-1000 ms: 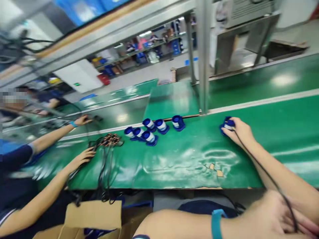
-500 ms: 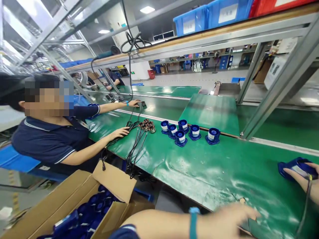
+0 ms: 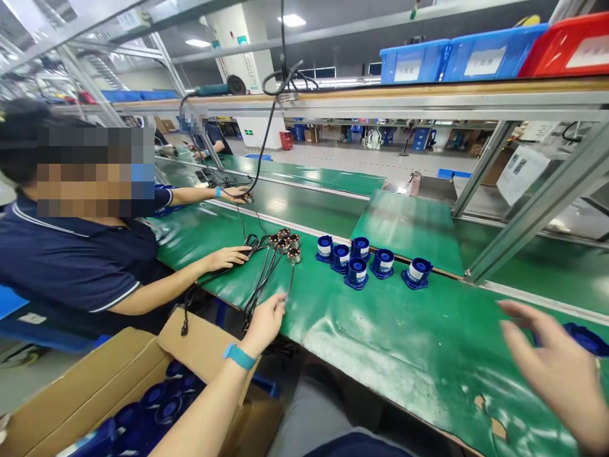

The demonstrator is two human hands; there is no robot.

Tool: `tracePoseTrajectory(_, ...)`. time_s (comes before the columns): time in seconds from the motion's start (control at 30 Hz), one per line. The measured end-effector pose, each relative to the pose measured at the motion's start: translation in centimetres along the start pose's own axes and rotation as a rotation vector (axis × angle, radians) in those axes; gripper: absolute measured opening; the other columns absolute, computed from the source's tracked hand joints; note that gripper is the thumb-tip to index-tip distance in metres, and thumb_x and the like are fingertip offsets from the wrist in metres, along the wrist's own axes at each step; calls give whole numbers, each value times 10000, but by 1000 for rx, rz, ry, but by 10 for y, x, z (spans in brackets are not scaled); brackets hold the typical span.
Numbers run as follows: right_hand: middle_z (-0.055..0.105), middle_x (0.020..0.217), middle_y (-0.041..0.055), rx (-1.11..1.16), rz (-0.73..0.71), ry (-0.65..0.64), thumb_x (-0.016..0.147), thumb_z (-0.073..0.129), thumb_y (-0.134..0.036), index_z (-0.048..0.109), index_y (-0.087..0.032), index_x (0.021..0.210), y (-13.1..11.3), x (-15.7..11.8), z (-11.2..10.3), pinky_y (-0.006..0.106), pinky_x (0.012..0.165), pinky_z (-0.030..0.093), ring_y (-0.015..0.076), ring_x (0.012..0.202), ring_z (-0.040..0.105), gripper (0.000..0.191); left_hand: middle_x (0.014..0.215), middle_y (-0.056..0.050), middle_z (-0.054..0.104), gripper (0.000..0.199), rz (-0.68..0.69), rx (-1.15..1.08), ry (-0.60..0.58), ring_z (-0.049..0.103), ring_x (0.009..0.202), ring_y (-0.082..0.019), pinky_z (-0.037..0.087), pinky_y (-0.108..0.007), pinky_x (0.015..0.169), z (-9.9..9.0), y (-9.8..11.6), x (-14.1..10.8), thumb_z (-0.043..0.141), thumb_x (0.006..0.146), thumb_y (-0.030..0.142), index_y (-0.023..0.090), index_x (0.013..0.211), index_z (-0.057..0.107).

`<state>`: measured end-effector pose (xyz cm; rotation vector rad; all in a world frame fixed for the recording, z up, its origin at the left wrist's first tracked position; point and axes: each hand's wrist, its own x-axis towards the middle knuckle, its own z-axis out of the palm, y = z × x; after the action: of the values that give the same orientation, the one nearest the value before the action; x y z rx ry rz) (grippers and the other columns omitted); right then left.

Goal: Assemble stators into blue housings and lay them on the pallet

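My left hand (image 3: 267, 320), with a teal wristband, is closed in a pinch on a thin cable (image 3: 290, 282) at the table's near edge. That cable leads up to a round metal motor stator (image 3: 294, 255) with copper windings. More stators (image 3: 281, 241) stand grouped just behind it, their black cables (image 3: 261, 285) trailing over the edge. At the far right my right hand (image 3: 552, 365) is open, fingers spread, with nothing in it. Partly hidden behind it sits a blue plastic motor housing (image 3: 587, 339). Several more blue housings (image 3: 356, 273) with white labels stand mid-table.
A co-worker (image 3: 71, 254) sits at left, one hand (image 3: 228, 257) on cables and the other farther back. An open carton (image 3: 109, 362) of blue parts stands below the green table (image 3: 380, 330). Overhead runs a shelf with blue bins (image 3: 413, 61) and a red bin (image 3: 566, 47).
My left hand has swung from the front edge leftward to the stator's cable. My right hand has let go of the blue housing and opened. The view has shifted somewhat.
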<state>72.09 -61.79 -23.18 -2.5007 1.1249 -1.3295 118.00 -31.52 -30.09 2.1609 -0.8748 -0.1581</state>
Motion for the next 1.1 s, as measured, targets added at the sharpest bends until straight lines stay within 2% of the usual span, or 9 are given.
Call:
tracePoseTrajectory(0.13,690,1212,89,312,-324,-374,902,504,-268,615,-282,1282,-129,-12,115,482,951,566,264,1117,664,396,736,-43,673,433,35,-189,-5,647,674,-202,527,-327,668,-8,20,-30,445,888,456,144,1099,659)
tracePoseTrajectory(0.27,424,1528,200,332,-287,-770,760,712,-166,475,-187,1475,-231,-16,212,539,1129,413,365,1386,444,753,715,-30,646,507,-44,-382,22,596,617,-179,488,-292,589,-21,37,-65,522,880,580,148,1106,661)
tracePoseTrajectory(0.37,220,1620,228,351,-217,-851,675,878,-253,351,-231,1551,-286,-15,255,568,1118,390,426,1406,389,1023,680,-26,627,584,-97,-484,-71,549,568,-162,447,-275,533,-25,42,-89,584,837,670,149,1080,684)
tracePoseTrajectory(0.47,392,1524,200,365,-234,-792,771,818,-255,461,-231,1467,-314,-19,276,508,1076,428,370,1314,495,783,671,-25,615,617,-105,-550,-92,510,542,-141,426,-263,518,-24,42,-104,601,816,716,152,1046,702)
tracePoseTrajectory(0.6,581,1267,145,347,-258,-673,918,590,-170,625,-187,1208,-316,-30,279,429,987,478,285,1139,581,293,663,-20,601,570,-59,-564,-125,502,561,-135,446,-266,565,-26,47,-113,583,852,686,160,1035,705)
tracePoseTrajectory(0.7,592,1209,139,395,-282,-634,911,556,-157,640,-177,1079,-302,-34,271,405,949,496,260,1068,592,189,691,-33,622,484,10,-522,-217,531,614,-147,469,-277,628,-34,60,-118,544,912,599,162,1051,701)
tracePoseTrajectory(0.83,635,1031,101,562,-259,-536,914,547,-204,629,-200,938,-277,-40,251,376,875,537,230,951,627,85,734,-42,646,353,53,-459,-225,589,709,-171,496,-292,721,-35,66,-131,523,944,461,178,1036,714)
tracePoseTrajectory(0.97,665,1057,109,665,-205,-287,938,573,-341,637,-219,901,-262,-43,210,398,811,584,237,927,663,142,873,-74,704,271,19,-379,-153,654,833,-218,546,-341,802,-17,43,-156,559,918,389,209,1019,736)
tracePoseTrajectory(1.1,664,1145,110,677,-224,-102,931,615,-347,647,-249,938,-275,-45,144,462,854,598,270,1048,662,102,1234,-129,672,352,17,-314,105,620,1182,-292,494,-485,1065,12,0,-178,548,925,396,241,1211,682)
